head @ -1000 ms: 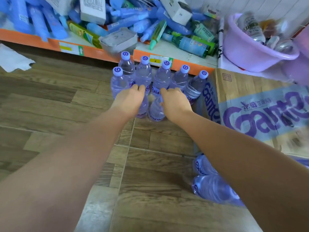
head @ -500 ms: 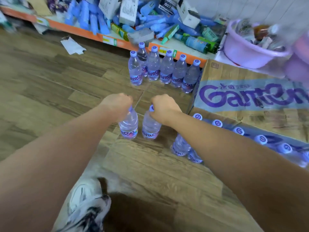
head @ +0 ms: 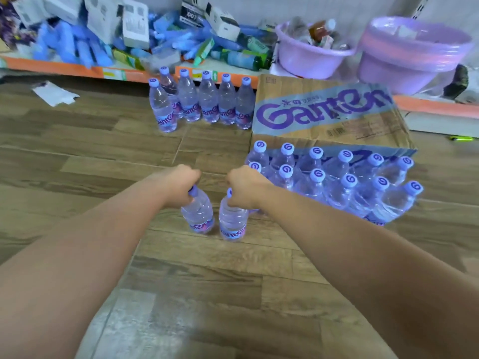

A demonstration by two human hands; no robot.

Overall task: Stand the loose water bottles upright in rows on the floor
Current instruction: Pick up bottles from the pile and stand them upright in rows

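Both arms out over the wooden floor (head: 77,156), and each hand has a bottle by the top. The left hand (head: 178,181) has its fingers closed tight round the cap of the left bottle (head: 198,216), which leans a little to the right. The right hand (head: 245,186) has its fingers clamped on the cap of the right bottle (head: 232,221), which looks upright. The two bottles sit just beside each other in the near middle of the floor; whether their bases touch the boards is hard to tell from up here.

Further off, by the orange shelf edge (head: 64,67), a row of standing bottles (head: 207,99) is lined up, one more set just in front at the left end. To the right, a wrapped pack of bottles (head: 337,182) stands with caps up, right against a flattened cardboard box (head: 324,112). On the shelf behind, a jumble of blue packets and boxes, plus two purple basins (head: 308,55). A scrap of white paper (head: 54,94) lies far left on the floor
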